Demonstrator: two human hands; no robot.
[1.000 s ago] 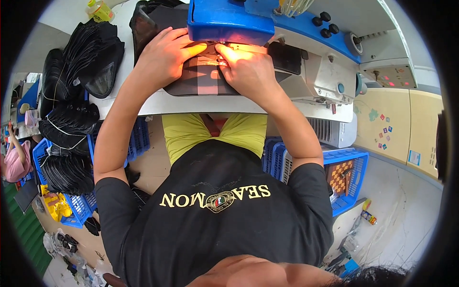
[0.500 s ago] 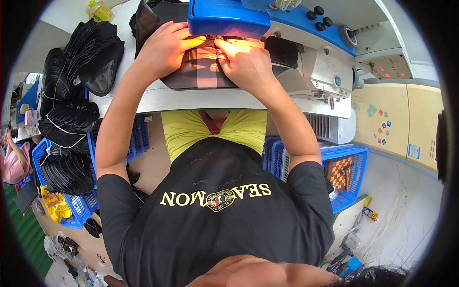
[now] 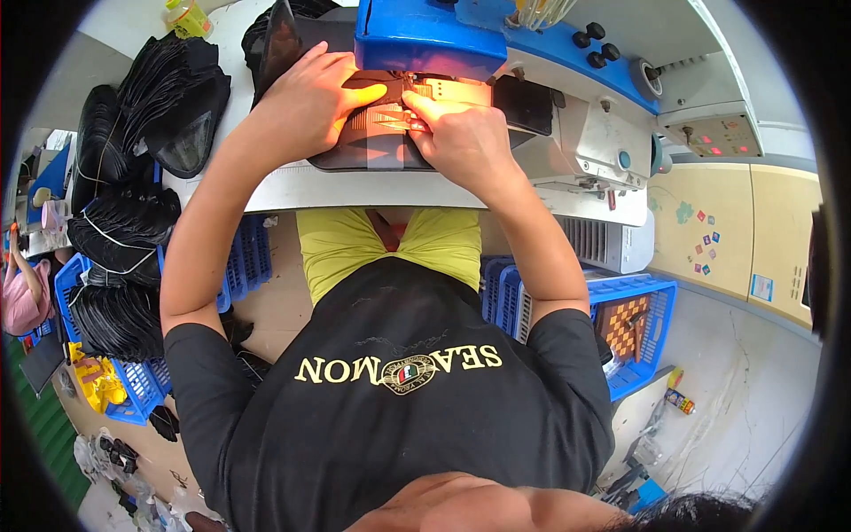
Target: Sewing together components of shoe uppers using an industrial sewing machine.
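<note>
A black sheet piece, seemingly a shoe or bag part, lies beneath the blue head of a sewing machine. My left hand rests on it, thumb stretched toward the needle area and fingers spread. Beyond those fingers, part of the black material stands up. My right hand is closed beside the needle area, its index finger pointing at it. Small pointed metal thread snips stick out from under its fingers. Warm lamp light falls on both thumbs and the work; the needle itself is hard to make out.
Bundles of black pieces are stacked at the left beside a blue crate. Another blue crate stands at the lower right. A yellow-labelled bottle is at the far left; a control box hangs at the right.
The black piece has turned and shifted slightly right, with its left part now standing higher. Both hands have moved a little to the right and down with it.
</note>
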